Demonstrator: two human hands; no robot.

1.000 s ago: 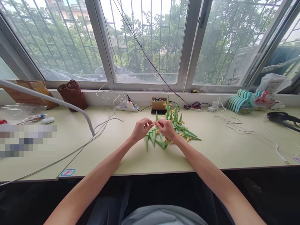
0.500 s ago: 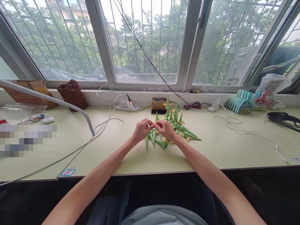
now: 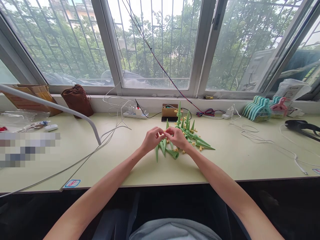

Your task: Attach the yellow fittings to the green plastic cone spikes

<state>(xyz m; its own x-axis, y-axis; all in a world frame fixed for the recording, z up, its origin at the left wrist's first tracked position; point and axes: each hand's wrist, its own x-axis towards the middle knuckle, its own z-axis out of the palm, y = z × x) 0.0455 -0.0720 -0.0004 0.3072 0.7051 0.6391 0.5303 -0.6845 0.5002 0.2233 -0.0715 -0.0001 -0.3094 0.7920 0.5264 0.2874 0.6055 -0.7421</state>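
From where I stand, the person's grey shirt (image 3: 175, 230) is closest, with both bare forearms stretched out over the pale table (image 3: 140, 170). A small label with a red mark (image 3: 72, 183) sits at its front edge, on the left.

Farther in, one green cone (image 3: 173, 153) lies on its side, its wide mouth turned toward the person. Left of it, slim green spikes (image 3: 157, 155) point back at the front edge, partly under the hands. The left hand (image 3: 152, 137) and right hand (image 3: 176, 136) meet above them, fingers curled and fingertips drawn together; I cannot tell what, if anything, is pinched between them.

Just right of the right hand, more green spikes (image 3: 205, 145) lie in a loose heap with small yellow pieces (image 3: 200, 148) among them. Behind the heap several stand upright, the tallest spike (image 3: 179, 114) in front of an open cardboard box (image 3: 168, 111) and a flat black device (image 3: 169, 119).

Along the back are a brown drawstring pouch (image 3: 77, 101), a white power strip (image 3: 136, 115) and teal hangers (image 3: 256, 108). Past the window frame (image 3: 155, 92), bars cross leafy trees (image 3: 160, 43).
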